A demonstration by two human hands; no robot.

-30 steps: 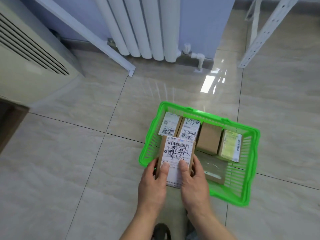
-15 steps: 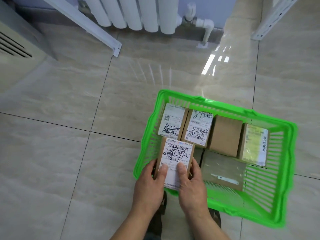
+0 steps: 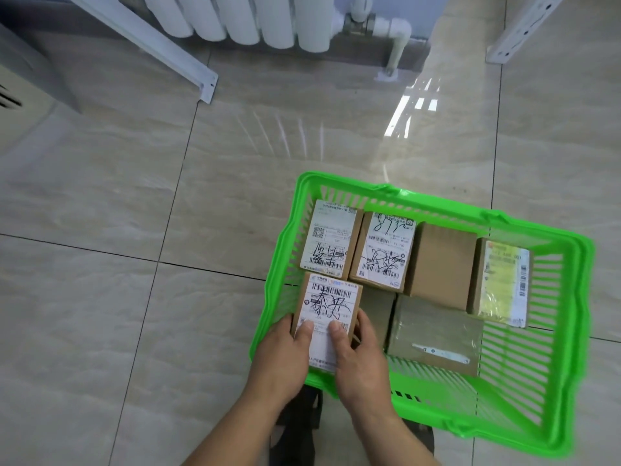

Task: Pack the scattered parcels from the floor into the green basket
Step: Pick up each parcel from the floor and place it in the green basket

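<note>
Both hands [image 3: 322,361] lowered parcel [image 3: 327,306] deeper into basket [image 3: 568,391].

Both forearms bare to the frame's near edge; no sleeves, watch or rings seen. Left hand [image 3: 280,359] and right hand [image 3: 361,361] ungloved, nails short. Dark shoes [image 3: 297,428] partly visible below the wrists, detail blurred.

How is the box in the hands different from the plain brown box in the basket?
The held box has a white label with barcodes and black scribble on top; the plain brown box shows bare cardboard. The left hand and right hand grip the held box; nothing touches the plain one. Both are cardboard parcels in the green basket.
</note>
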